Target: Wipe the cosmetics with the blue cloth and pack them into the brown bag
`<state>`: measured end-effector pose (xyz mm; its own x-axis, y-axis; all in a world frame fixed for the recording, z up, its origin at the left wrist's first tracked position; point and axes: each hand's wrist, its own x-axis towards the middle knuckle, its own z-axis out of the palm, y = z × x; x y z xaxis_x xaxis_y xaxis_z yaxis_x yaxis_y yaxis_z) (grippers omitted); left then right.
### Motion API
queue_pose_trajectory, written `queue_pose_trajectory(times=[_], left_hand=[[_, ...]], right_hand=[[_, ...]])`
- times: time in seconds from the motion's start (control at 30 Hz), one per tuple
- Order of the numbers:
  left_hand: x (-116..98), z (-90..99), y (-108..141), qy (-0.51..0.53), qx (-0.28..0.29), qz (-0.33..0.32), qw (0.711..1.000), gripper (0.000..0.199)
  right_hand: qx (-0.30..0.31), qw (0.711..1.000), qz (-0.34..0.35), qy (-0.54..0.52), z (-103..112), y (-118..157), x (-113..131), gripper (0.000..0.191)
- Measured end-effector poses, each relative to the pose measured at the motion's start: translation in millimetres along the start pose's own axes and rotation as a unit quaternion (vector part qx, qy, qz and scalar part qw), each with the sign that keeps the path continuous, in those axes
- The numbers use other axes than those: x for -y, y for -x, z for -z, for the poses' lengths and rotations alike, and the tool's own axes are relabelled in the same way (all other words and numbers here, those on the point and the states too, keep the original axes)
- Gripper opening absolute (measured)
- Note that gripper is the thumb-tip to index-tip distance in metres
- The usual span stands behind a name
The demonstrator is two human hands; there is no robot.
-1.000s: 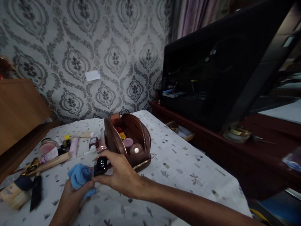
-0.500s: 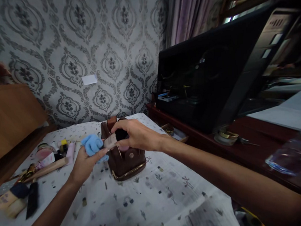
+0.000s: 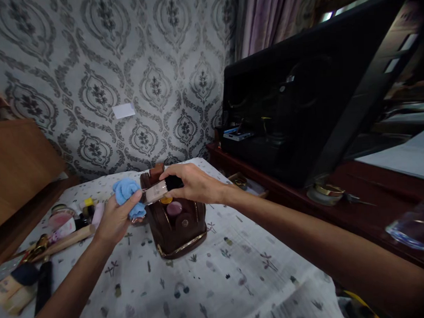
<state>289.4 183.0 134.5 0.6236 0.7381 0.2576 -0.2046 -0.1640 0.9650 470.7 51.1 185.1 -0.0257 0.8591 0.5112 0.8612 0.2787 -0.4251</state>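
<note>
Purple curtains (image 3: 268, 20) hang beside grey damask-patterned wallpaper (image 3: 140, 82).

Bottle (image 3: 155, 192) above bag (image 3: 177, 227)

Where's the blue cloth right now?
In the head view, the blue cloth is in the left hand, just left of the glass bottle and the brown bag.

The left hand (image 3: 118, 215) is bare, and so is the left arm (image 3: 73, 280) behind it. The right hand (image 3: 199, 185) is bare, with long, thin fingers (image 3: 172, 170). Behind it, the bare right arm (image 3: 305, 237) is thicker farther from the hand.
</note>
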Motion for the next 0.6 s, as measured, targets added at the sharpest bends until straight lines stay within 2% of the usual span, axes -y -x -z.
queue_pose_trajectory(times=[0.1, 0.17, 0.27, 0.37, 0.43, 0.5, 0.53, 0.6], left_hand=[[0.0, 15.9, -8.2, -0.150, -0.007, -0.042, 0.988, 0.043], [5.2, 35.2, -14.2, -0.276, -0.009, -0.058, 0.959, 0.045], [15.0, 67.1, -23.1, -0.407, 0.010, -0.007, 0.913, 0.046], [12.1, 84.4, -33.3, -0.445, 0.015, -0.009, 0.895, 0.076], [0.7, 80.9, -44.0, -0.437, 0.027, -0.037, 0.898, 0.081], [-12.9, 65.7, -60.9, -0.431, 0.061, -0.076, 0.897, 0.068], [-18.5, 54.9, -72.1, -0.442, 0.077, -0.108, 0.887, 0.060], [-24.1, 30.2, -98.6, -0.486, 0.144, -0.158, 0.847, 0.045]], right_hand=[[0.012, 1.000, 0.001, 0.027, 3.1, -6.1, -6.7, 0.030], [0.014, 0.999, -0.007, 0.034, 5.2, -9.1, -11.5, 0.031], [0.022, 0.999, -0.009, 0.025, 9.0, -13.6, -18.0, 0.031], [0.033, 0.999, -0.007, 0.017, 15.6, -21.2, -24.6, 0.029], [0.041, 0.999, -0.014, 0.017, 21.2, -28.0, -29.8, 0.029], [0.042, 0.998, -0.020, 0.039, 25.6, -35.3, -35.1, 0.029], [0.042, 0.997, -0.020, 0.063, 26.7, -38.9, -37.6, 0.030], [0.053, 0.989, -0.024, 0.134, 25.4, -46.0, -41.6, 0.032]])
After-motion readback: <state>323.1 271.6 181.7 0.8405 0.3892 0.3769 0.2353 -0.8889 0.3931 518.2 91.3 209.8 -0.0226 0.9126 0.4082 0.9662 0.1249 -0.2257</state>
